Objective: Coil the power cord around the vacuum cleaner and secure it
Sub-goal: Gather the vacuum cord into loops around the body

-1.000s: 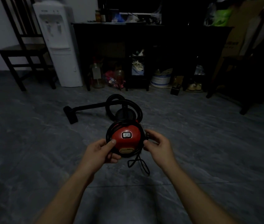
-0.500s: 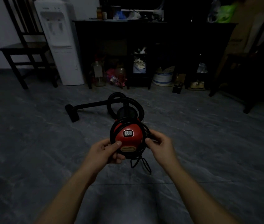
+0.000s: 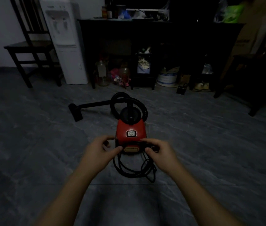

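**Two hands at a slack power cord [image 3: 131, 175] and a red vacuum cleaner [image 3: 129, 126]**

The small vacuum cleaner stands near the middle of a grey, marble-patterned tiled floor [image 3: 31, 160], well away from its edges. Its black hose [image 3: 120, 93] curls behind it. A wand runs off to a nozzle [image 3: 76, 113] lying towards the floor's left side.

The power cord is not wound around the body. It lies in several loose black loops on the floor, right against the near end of the machine.

The hands are apart, one at each near corner of the vacuum cleaner. The right hand [image 3: 161, 152] appears to pinch a strand of cord between forefinger and thumb. The left hand [image 3: 98, 152] has loosely curved fingers and its thumb tip is by the cord. In this dim light it is unclear whether that hand grips anything.

The cord looks light, limp and a little springy, so slack loops will likely slump or tangle. It is probably best held close to the body and fed on under gentle tension. The hard, smooth plastic shell may slide when tugged, so one hand should steady it.

The room is dark. Along the floor's far edge stand a white water dispenser [image 3: 63, 46] and a dark wooden chair [image 3: 28, 46]. There is also a long dark table [image 3: 161, 35] with jars, bags and shoes beneath it.
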